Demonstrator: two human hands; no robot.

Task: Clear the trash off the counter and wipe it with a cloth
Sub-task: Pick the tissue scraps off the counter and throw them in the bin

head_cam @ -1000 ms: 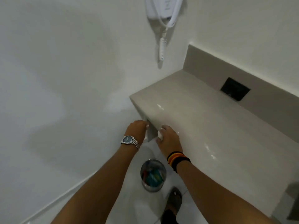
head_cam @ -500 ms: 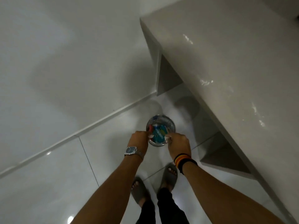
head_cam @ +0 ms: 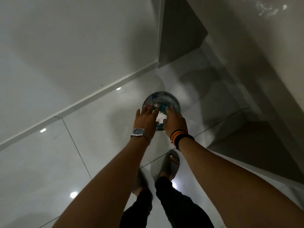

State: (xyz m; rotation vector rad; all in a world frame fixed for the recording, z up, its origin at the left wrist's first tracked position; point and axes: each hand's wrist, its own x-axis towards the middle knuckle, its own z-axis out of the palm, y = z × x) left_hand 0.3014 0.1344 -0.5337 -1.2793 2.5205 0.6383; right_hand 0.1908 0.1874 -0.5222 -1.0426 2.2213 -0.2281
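Observation:
A small round metal trash bin [head_cam: 165,95] stands on the glossy floor tiles, with coloured wrappers [head_cam: 163,108] inside. Both hands hover over its near rim. My left hand [head_cam: 145,118], with a watch on the wrist, has its fingers spread and holds nothing. My right hand [head_cam: 174,121], with striped bands on the wrist, is seen from the back with its fingers pointing into the bin. A crumpled white tissue wad [head_cam: 160,118] sits between the two hands, against the right thumb; whether it is held is hidden. The beige counter [head_cam: 256,35] rises at the upper right.
The counter's support panel [head_cam: 177,35] and a lower ledge [head_cam: 256,145] close in the right side. A white wall with a skirting strip [head_cam: 79,102] runs along the left. My feet in grey slippers [head_cam: 169,167] stand just behind the bin.
Both hands dropped from the counter edge to the bin on the floor and the view tilted down. The left hand's fingers have spread open over the bin, and the white wad shows between the hands.

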